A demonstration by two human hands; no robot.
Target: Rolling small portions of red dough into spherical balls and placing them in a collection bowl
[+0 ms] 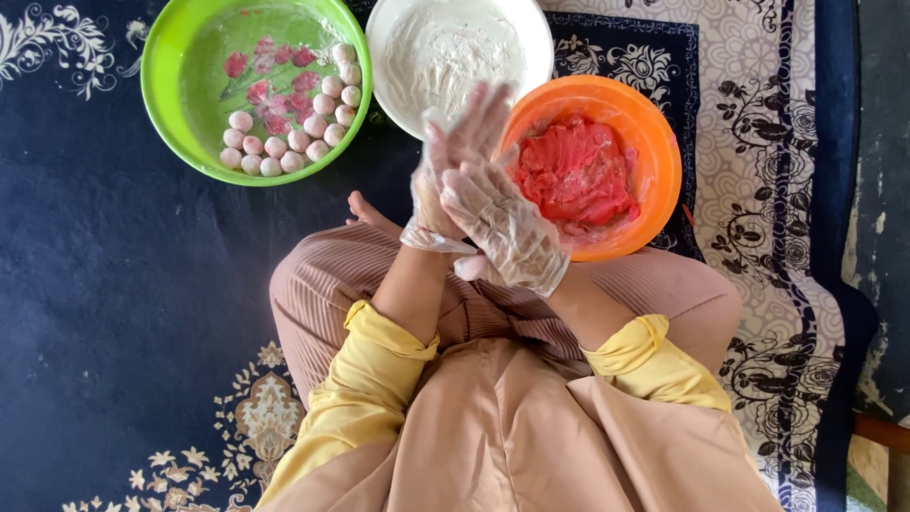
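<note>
The person sits cross-legged on a dark blue patterned carpet [114, 284], yellow sleeves pushed back, both hands in thin clear plastic gloves. The right hand [498, 223] lies palm-down over the left hand [453, 161], palms pressed flat together, fingers straight and pointing up and away from the body. Whether anything sits between the palms cannot be told; nothing shows at their edges.

Taking the round orange plastic bowl [654, 123] as landmark: the joined hands overlap its near-left rim, and the right hand is the nearer of the two to the red sticky dough [578, 171] heaped inside it. Just left of that bowl and slightly farther off stands a round white bowl of white flour [445, 52], directly beyond the fingertips. Farther left again is a round green plastic bowl [161, 85] holding small pale floured balls [284, 133] along its near side, with bare carpet open below it.
</note>
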